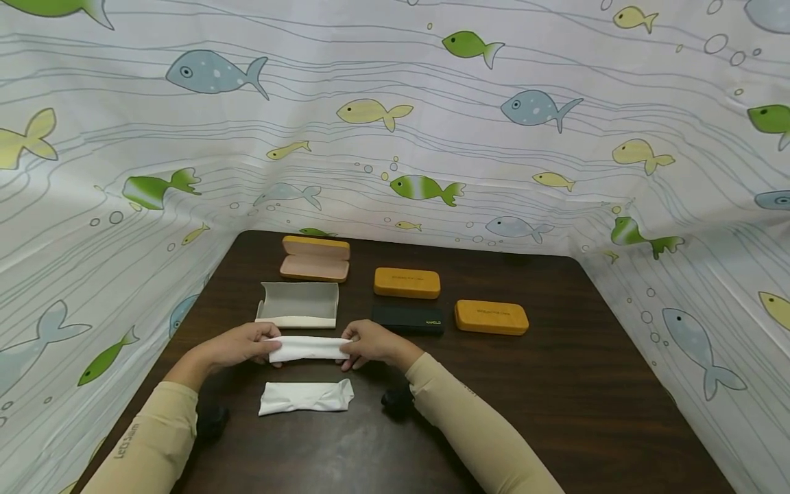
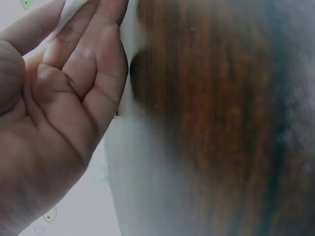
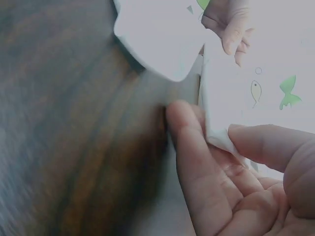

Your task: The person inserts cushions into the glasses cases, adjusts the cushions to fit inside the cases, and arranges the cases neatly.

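Note:
Both hands hold a folded white cloth (image 1: 310, 348) stretched lengthwise between them, a little above the dark table. At its left end the left hand (image 1: 247, 342) pinches it between thumb and fingers; in the left wrist view only a white edge of it shows. My right hand (image 1: 373, 343) pinches the other end, thumb on one face and fingers behind, as the right wrist view shows. Nearer to me a second folded white cloth (image 1: 306, 397) lies flat on the table. Just beyond the hands stands an opened white case (image 1: 302, 303) with a grey inside.
An opened yellow case (image 1: 316, 259) with a pinkish lining stands at the back left. To the right lie a shut yellow case (image 1: 407, 283), a black case (image 1: 407, 320) and another yellow case (image 1: 491, 317). A fish-patterned curtain (image 1: 395, 123) surrounds the brown table (image 1: 586, 391).

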`<state>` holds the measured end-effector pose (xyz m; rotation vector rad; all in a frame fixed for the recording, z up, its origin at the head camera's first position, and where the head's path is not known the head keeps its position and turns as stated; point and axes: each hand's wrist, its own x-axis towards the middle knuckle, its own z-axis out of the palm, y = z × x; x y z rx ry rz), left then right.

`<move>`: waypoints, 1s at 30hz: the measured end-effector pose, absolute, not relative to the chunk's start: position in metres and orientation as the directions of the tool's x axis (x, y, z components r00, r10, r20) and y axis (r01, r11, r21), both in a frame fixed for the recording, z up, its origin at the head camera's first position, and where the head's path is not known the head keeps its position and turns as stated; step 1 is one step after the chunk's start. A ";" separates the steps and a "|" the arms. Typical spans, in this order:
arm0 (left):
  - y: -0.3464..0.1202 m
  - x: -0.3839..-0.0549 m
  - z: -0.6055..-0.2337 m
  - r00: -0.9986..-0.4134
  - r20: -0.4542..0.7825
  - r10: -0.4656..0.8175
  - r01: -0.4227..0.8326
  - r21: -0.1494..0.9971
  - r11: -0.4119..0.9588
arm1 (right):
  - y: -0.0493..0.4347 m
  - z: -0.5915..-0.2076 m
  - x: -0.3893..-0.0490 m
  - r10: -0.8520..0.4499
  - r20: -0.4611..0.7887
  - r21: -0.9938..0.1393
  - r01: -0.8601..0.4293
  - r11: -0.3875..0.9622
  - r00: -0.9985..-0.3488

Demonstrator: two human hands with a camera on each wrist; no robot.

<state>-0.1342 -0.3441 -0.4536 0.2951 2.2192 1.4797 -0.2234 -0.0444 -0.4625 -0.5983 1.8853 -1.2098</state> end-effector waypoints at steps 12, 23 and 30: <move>-0.349 -0.131 -0.458 -0.859 -0.337 0.385 -0.221 0.923 0.316 | -0.046 -0.467 -0.219 -0.732 -0.404 -0.904 0.117 0.411 -0.548; -0.353 -0.129 -0.459 -0.874 -0.317 0.367 -0.233 0.938 0.256 | -0.048 -0.461 -0.220 -0.737 -0.407 -0.909 0.163 0.383 -0.540; -0.359 -0.130 -0.458 -0.902 -0.308 0.302 -0.244 0.942 0.232 | -0.051 -0.456 -0.232 -0.740 -0.395 -0.916 0.174 0.361 -0.544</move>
